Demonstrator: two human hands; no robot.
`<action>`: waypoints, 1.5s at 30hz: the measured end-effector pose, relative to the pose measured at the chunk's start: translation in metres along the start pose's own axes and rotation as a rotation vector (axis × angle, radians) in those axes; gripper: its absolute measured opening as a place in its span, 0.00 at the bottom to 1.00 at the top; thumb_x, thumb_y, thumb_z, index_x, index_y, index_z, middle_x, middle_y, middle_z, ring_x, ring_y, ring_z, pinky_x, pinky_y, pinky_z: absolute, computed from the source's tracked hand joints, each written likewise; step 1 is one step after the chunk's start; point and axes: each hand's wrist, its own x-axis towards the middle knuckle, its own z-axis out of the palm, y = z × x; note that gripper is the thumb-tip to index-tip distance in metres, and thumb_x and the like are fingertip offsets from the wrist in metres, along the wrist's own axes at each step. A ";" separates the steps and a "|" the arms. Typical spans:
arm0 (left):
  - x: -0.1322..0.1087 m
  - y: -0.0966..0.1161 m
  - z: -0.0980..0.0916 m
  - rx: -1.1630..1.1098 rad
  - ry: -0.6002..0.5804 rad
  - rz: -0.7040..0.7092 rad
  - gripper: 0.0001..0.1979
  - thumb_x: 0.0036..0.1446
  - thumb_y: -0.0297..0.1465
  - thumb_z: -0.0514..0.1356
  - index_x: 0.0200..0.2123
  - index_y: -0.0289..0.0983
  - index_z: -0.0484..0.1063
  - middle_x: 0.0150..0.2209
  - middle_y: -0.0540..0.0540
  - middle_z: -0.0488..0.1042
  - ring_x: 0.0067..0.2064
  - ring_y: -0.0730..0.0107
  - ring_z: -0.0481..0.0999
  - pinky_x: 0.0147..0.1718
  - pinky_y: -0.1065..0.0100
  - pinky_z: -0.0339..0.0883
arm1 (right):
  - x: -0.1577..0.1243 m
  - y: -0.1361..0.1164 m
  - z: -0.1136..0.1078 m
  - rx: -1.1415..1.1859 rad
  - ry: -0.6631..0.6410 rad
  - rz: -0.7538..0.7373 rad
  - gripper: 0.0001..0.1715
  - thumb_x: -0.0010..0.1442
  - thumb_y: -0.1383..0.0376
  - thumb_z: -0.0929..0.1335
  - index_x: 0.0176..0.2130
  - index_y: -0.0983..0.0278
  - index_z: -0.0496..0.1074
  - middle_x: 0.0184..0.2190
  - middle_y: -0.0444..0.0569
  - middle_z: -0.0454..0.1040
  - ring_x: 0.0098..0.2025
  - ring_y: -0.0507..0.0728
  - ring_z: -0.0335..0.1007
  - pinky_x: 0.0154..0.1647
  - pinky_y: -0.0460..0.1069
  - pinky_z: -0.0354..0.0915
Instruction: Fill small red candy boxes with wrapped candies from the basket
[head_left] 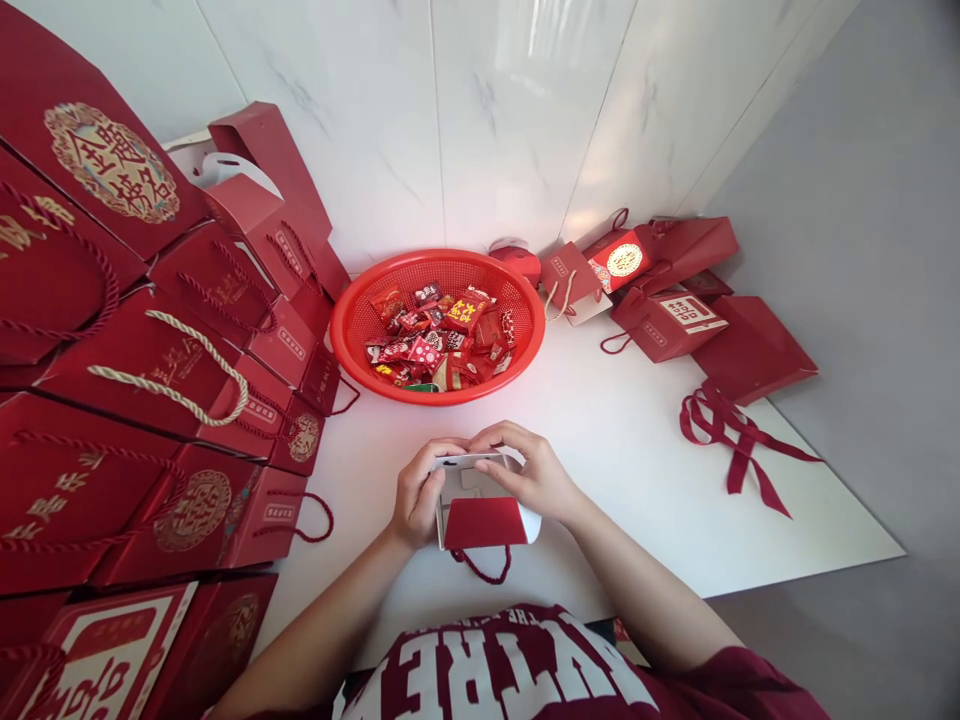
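A small red gift bag (484, 520) with a white inside and a red cord handle stands near the front edge of the white table (637, 450). My left hand (417, 492) grips its left side, fingers curled round the rim. My right hand (529, 472) is closed over the top right of its open mouth. A red plastic basket (352, 320) full of wrapped sweets sits just beyond the bag, in the middle of the table.
Many red gift bags (150, 370) with cord handles are stacked along the left. Several smaller red bags and boxes (667, 320) lie at the back right, with a loose red ribbon (739, 435) near the table's right edge. A white marble wall rises behind.
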 end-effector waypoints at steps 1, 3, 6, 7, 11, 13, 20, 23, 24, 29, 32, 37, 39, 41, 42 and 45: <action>0.000 0.001 0.000 0.016 0.010 0.012 0.15 0.68 0.36 0.49 0.47 0.37 0.72 0.51 0.39 0.76 0.53 0.55 0.75 0.51 0.58 0.67 | 0.000 -0.001 -0.003 -0.030 -0.014 -0.068 0.12 0.64 0.59 0.71 0.46 0.61 0.76 0.47 0.52 0.76 0.50 0.59 0.73 0.54 0.55 0.68; 0.001 0.002 -0.001 0.054 0.026 0.012 0.15 0.68 0.35 0.49 0.47 0.37 0.72 0.50 0.40 0.76 0.53 0.56 0.75 0.52 0.58 0.67 | -0.001 -0.005 -0.010 -0.081 -0.097 -0.173 0.21 0.62 0.54 0.73 0.52 0.60 0.74 0.53 0.55 0.72 0.56 0.61 0.69 0.59 0.58 0.64; 0.001 0.000 -0.003 0.117 0.077 -0.001 0.14 0.66 0.34 0.49 0.48 0.38 0.72 0.50 0.41 0.76 0.53 0.56 0.74 0.52 0.58 0.67 | -0.002 -0.012 -0.018 -0.140 -0.301 -0.230 0.42 0.57 0.45 0.74 0.63 0.59 0.64 0.61 0.58 0.66 0.63 0.66 0.61 0.66 0.65 0.54; 0.002 -0.001 -0.003 0.131 0.095 0.011 0.14 0.66 0.34 0.50 0.48 0.38 0.72 0.50 0.41 0.75 0.53 0.56 0.74 0.52 0.57 0.67 | -0.002 -0.014 -0.020 -0.163 -0.355 -0.233 0.49 0.54 0.43 0.74 0.66 0.59 0.60 0.63 0.58 0.63 0.65 0.67 0.59 0.68 0.67 0.50; 0.003 -0.001 -0.004 0.175 0.106 0.075 0.13 0.66 0.33 0.50 0.46 0.38 0.72 0.49 0.41 0.75 0.52 0.57 0.74 0.53 0.57 0.67 | -0.006 -0.015 -0.023 -0.263 -0.482 -0.201 0.69 0.45 0.44 0.79 0.72 0.58 0.46 0.70 0.60 0.52 0.70 0.71 0.47 0.70 0.72 0.36; 0.004 0.002 -0.004 0.215 0.100 0.060 0.13 0.68 0.33 0.50 0.47 0.38 0.73 0.47 0.41 0.75 0.51 0.58 0.74 0.53 0.57 0.67 | -0.007 -0.014 -0.024 -0.298 -0.502 -0.181 0.73 0.44 0.47 0.80 0.73 0.57 0.41 0.72 0.60 0.47 0.72 0.72 0.43 0.70 0.72 0.37; 0.005 0.005 -0.010 0.180 -0.181 0.136 0.38 0.59 0.58 0.53 0.64 0.40 0.61 0.60 0.34 0.63 0.63 0.44 0.63 0.62 0.45 0.58 | -0.008 -0.009 -0.026 -0.302 -0.414 -0.152 0.69 0.48 0.61 0.79 0.73 0.57 0.40 0.70 0.58 0.50 0.70 0.67 0.47 0.68 0.62 0.55; 0.002 0.002 -0.013 0.141 -0.282 0.140 0.61 0.39 0.58 0.70 0.70 0.43 0.46 0.67 0.32 0.52 0.67 0.35 0.54 0.64 0.39 0.54 | -0.006 -0.001 -0.024 -0.238 -0.378 -0.163 0.70 0.46 0.64 0.80 0.73 0.57 0.40 0.69 0.58 0.50 0.70 0.67 0.48 0.68 0.61 0.55; 0.001 0.001 -0.013 0.151 -0.292 0.119 0.65 0.36 0.53 0.74 0.71 0.45 0.42 0.67 0.32 0.51 0.68 0.34 0.54 0.64 0.38 0.53 | -0.005 0.003 -0.023 -0.214 -0.367 -0.158 0.71 0.46 0.63 0.80 0.73 0.58 0.39 0.69 0.59 0.49 0.70 0.67 0.47 0.69 0.60 0.55; -0.001 -0.002 -0.011 0.032 -0.247 -0.109 0.70 0.42 0.36 0.76 0.71 0.52 0.25 0.65 0.33 0.60 0.65 0.41 0.63 0.61 0.37 0.60 | -0.003 0.026 -0.016 -0.104 -0.288 -0.085 0.79 0.44 0.54 0.82 0.73 0.56 0.32 0.69 0.61 0.46 0.70 0.68 0.46 0.69 0.62 0.52; 0.000 -0.004 -0.009 -0.108 -0.214 -0.186 0.68 0.41 0.35 0.77 0.71 0.51 0.28 0.63 0.33 0.63 0.62 0.42 0.68 0.57 0.40 0.66 | -0.004 0.035 -0.014 -0.063 -0.300 -0.031 0.82 0.43 0.52 0.82 0.73 0.57 0.28 0.65 0.61 0.54 0.66 0.68 0.56 0.66 0.62 0.57; 0.000 -0.008 -0.011 0.025 -0.113 -0.070 0.66 0.34 0.37 0.79 0.70 0.52 0.40 0.63 0.36 0.63 0.62 0.38 0.67 0.60 0.38 0.61 | -0.007 0.033 -0.013 -0.117 -0.242 -0.079 0.79 0.44 0.51 0.82 0.73 0.56 0.31 0.63 0.60 0.58 0.63 0.68 0.61 0.63 0.61 0.60; 0.000 -0.011 -0.011 0.046 -0.115 -0.050 0.64 0.33 0.38 0.79 0.69 0.51 0.44 0.62 0.36 0.63 0.61 0.37 0.67 0.59 0.37 0.62 | -0.008 0.034 -0.013 -0.117 -0.224 -0.073 0.80 0.42 0.51 0.82 0.73 0.56 0.32 0.62 0.61 0.59 0.62 0.68 0.61 0.62 0.61 0.60; 0.001 -0.014 -0.010 0.017 -0.133 -0.083 0.61 0.35 0.38 0.78 0.67 0.50 0.46 0.61 0.36 0.65 0.60 0.39 0.69 0.57 0.38 0.64 | -0.009 0.038 -0.011 -0.087 -0.231 -0.020 0.78 0.42 0.51 0.82 0.72 0.56 0.35 0.62 0.60 0.59 0.61 0.68 0.62 0.62 0.61 0.61; 0.001 -0.016 -0.009 -0.008 -0.142 -0.103 0.59 0.35 0.38 0.78 0.66 0.48 0.48 0.59 0.36 0.66 0.59 0.41 0.70 0.56 0.40 0.66 | -0.010 0.040 -0.010 -0.056 -0.238 0.006 0.76 0.42 0.52 0.82 0.72 0.56 0.37 0.62 0.60 0.59 0.61 0.67 0.63 0.61 0.61 0.62; 0.002 -0.019 -0.008 -0.080 -0.149 -0.130 0.54 0.34 0.37 0.79 0.61 0.45 0.52 0.57 0.37 0.67 0.56 0.46 0.72 0.53 0.46 0.69 | -0.012 0.048 -0.005 0.077 -0.248 0.025 0.68 0.44 0.54 0.81 0.69 0.55 0.42 0.61 0.58 0.60 0.60 0.65 0.64 0.60 0.59 0.63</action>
